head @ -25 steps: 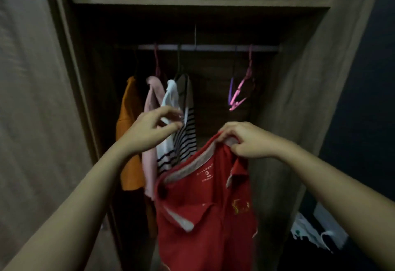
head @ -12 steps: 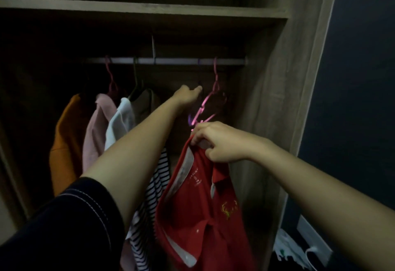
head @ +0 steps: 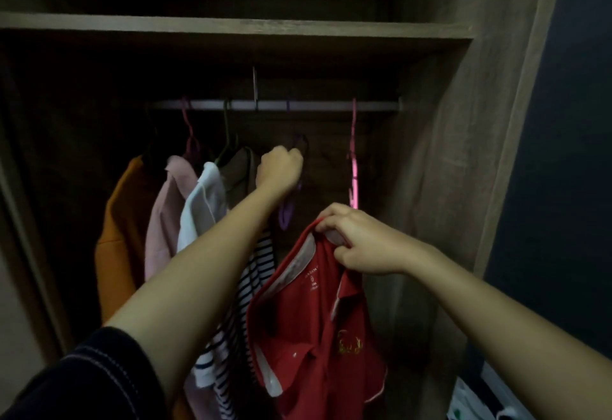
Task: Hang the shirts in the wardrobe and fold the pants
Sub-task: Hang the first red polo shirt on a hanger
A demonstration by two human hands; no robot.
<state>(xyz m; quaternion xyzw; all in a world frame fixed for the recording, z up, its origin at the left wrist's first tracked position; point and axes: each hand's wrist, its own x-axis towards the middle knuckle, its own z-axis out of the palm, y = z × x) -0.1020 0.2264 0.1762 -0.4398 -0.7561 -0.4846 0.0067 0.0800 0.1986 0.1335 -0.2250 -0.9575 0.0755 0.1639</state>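
A red polo shirt (head: 318, 330) hangs from my right hand (head: 361, 240), which pinches its collar in front of the open wardrobe. My left hand (head: 280, 167) reaches up into the wardrobe and grips a purple hanger (head: 286, 211) that hangs from the metal rail (head: 314, 105). An empty pink hanger (head: 353, 167) hangs on the rail just right of it, above my right hand.
On the rail's left hang an orange shirt (head: 122, 237), a pink shirt (head: 165, 217), a white garment (head: 202, 207) and a striped shirt (head: 251, 290). A wooden shelf (head: 231, 27) runs above the rail. The wardrobe's side panel (head: 457, 171) stands at the right.
My left hand has moved left from the pink hanger and closed round the purple hanger. The right hand still holds the red shirt's collar.
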